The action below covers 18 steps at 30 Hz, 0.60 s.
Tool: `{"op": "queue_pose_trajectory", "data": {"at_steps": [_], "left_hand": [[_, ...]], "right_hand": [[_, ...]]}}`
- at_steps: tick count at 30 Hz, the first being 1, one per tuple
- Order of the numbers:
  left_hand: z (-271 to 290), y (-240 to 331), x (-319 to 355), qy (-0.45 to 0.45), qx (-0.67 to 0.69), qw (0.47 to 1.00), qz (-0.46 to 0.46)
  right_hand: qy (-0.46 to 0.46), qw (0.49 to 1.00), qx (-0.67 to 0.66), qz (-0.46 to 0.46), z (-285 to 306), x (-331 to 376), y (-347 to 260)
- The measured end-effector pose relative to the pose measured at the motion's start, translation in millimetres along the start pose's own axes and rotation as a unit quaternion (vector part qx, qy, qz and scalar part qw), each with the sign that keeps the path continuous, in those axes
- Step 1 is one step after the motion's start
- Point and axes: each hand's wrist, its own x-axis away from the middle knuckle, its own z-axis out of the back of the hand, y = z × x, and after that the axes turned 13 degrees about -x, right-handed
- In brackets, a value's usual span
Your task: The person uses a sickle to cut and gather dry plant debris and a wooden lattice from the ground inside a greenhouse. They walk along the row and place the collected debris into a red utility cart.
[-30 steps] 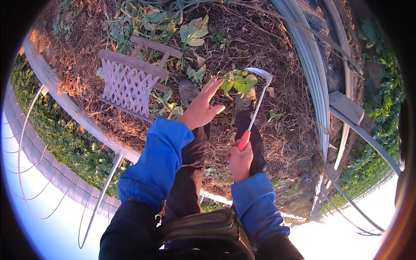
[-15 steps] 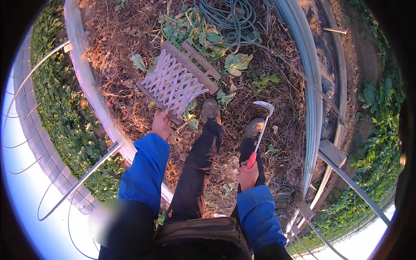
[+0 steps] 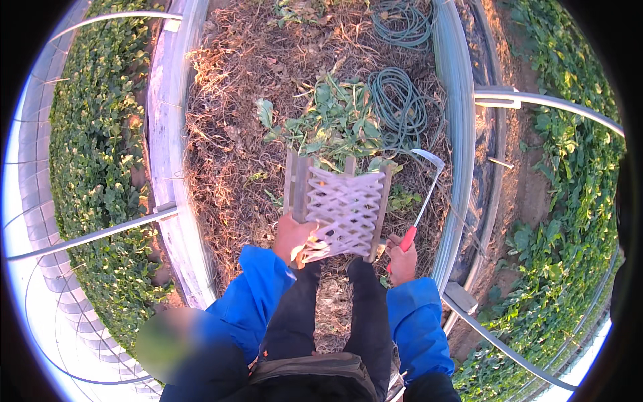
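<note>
In front of my legs is a small wooden folding stool with a criss-cross webbing seat. My left hand is closed round its near left corner, the thumb by the wooden rail. A sickle with a red handle is held in my right hand, its metal shaft and curved blade pointing away from me. The fingers of that hand are close beside the stool's near right corner; whether they touch it I cannot tell. The webbing faces up, and the near ends of the rails lie over my legs and hide my shoes.
Cut green leaves lie in a heap beyond the stool. Coiled green hose rests to their right on dry plant litter. Gathered plastic sheeting borders the strip, with metal hoops and leafy crop rows outside.
The stool has turned from its slanted position and now stands squarely before my legs. My right hand with the sickle has come up beside it. The view has shifted farther along the strip.
</note>
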Motion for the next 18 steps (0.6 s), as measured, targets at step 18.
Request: {"op": "queue_pose_trajectory", "data": {"at_steps": [18], "left_hand": [[41, 13, 211, 0.121, -0.106, 0.966, -0.204]], "right_hand": [[-0.19, 0.98, -0.008, -0.062, -140, 218, -69]]}}
